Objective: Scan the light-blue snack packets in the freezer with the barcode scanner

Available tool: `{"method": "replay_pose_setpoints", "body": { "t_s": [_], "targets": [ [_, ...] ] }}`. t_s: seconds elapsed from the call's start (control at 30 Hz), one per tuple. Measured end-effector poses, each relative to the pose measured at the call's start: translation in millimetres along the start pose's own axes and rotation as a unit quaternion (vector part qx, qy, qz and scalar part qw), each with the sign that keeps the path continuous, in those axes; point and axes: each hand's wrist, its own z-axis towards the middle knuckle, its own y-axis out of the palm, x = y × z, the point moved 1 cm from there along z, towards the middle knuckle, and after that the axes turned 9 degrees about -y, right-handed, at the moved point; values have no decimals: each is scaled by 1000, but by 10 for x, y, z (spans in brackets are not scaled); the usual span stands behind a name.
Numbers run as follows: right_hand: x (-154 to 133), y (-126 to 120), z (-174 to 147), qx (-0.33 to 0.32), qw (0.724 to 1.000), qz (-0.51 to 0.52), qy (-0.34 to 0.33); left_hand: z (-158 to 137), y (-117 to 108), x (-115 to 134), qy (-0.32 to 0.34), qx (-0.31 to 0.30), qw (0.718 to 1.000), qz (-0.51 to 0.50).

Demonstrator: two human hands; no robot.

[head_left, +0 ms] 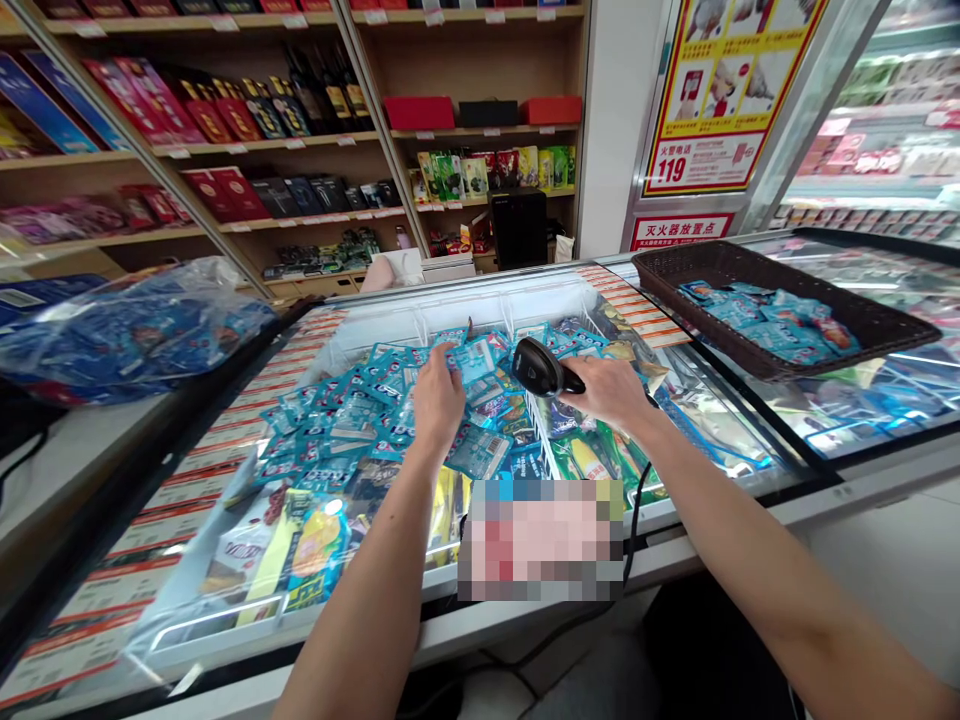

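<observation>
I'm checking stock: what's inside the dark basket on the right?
The dark basket holds a loose pile of blue packets. Only the upper ones show; any packets beneath, and the basket floor they cover, cannot be seen.

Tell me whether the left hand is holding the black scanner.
No, the right hand grips the black scanner, while the left hand is at a blue packet.

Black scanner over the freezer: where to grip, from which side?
I'd take the scanner by its handle, coming from the right, where the right hand grips it: the handle juts rightward, narrower than the bulky head at the left end.
</observation>
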Motion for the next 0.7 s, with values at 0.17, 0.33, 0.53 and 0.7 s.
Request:
{"method": "replay_pose_setpoints", "body": {
  "t_s": [0.17, 0.33, 0.53, 0.7],
  "targets": [
    [4, -10, 2, -3, 1000, -1, 14, 0, -177, -104, -18, 79, 993, 81],
    [14, 0, 14, -5, 1000, 3, 28, -222, -9, 205, 128, 8, 984, 122],
    [64, 20, 14, -5, 999, -2, 44, -355, 260, 336, 205, -56, 972, 105],
    [120, 12, 7, 0, 998, -11, 66, -177, 197, 155, 192, -53, 971, 131]
  ]
}}
